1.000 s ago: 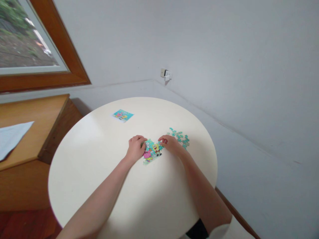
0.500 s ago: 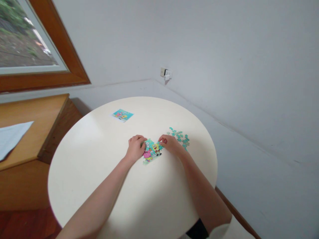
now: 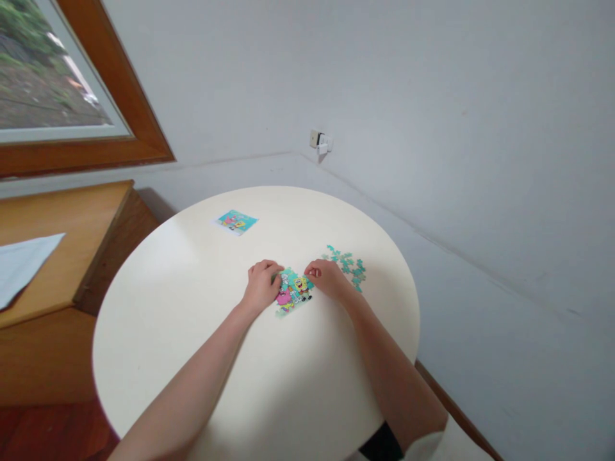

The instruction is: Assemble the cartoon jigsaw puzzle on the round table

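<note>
A partly joined jigsaw puzzle with cartoon figures in yellow and pink on a teal ground lies flat on the round white table. Along its left edge rests my left hand, thumb and forefinger apart, their tips touching the puzzle. At the upper right edge of the puzzle, my right hand has thumb and forefinger pinched on a small teal puzzle piece, mostly hidden by the fingers. Loose puzzle pieces, teal and pale green, lie scattered just beyond my right hand, which covers part of them.
A picture card with similar cartoon figures lies toward the table's far left. White walls meet behind the table, with a socket and plug near the corner. To the left stands a wooden desk bearing a pale cloth or paper, below a wood-framed window.
My right hand has shifted very slightly left at the puzzle's upper right edge, its fingers still pinched. My left hand and the puzzle stay in place.
</note>
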`<state>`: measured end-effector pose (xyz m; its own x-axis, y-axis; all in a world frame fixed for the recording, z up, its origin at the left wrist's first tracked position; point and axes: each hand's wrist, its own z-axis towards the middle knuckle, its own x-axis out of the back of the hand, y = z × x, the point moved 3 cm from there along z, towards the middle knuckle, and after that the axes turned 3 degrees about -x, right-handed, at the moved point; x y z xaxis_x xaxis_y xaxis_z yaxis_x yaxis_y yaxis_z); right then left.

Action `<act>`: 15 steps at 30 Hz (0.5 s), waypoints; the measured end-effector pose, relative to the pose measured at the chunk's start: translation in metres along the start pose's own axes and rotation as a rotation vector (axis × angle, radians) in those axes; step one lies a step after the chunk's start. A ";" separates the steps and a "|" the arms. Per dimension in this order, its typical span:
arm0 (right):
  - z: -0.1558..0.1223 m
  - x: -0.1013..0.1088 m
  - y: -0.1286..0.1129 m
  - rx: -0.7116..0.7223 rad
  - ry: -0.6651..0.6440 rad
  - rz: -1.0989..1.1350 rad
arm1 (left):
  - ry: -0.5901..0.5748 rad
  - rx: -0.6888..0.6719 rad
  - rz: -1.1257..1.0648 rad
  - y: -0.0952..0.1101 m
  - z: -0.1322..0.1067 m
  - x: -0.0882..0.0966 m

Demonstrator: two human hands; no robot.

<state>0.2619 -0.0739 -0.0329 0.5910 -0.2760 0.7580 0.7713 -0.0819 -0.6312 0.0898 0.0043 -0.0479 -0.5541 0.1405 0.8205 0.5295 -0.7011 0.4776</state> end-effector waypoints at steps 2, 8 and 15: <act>-0.001 0.000 0.000 -0.021 -0.037 -0.030 | 0.003 0.003 -0.002 0.000 0.000 0.000; -0.001 0.001 -0.003 0.021 -0.022 -0.062 | 0.000 0.005 -0.008 0.001 0.000 0.001; -0.001 0.003 -0.004 0.017 -0.051 -0.117 | -0.003 0.002 -0.008 0.001 0.000 0.001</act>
<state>0.2603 -0.0755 -0.0288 0.5075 -0.2163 0.8340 0.8394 -0.0941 -0.5352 0.0896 0.0033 -0.0463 -0.5562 0.1487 0.8176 0.5264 -0.6982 0.4851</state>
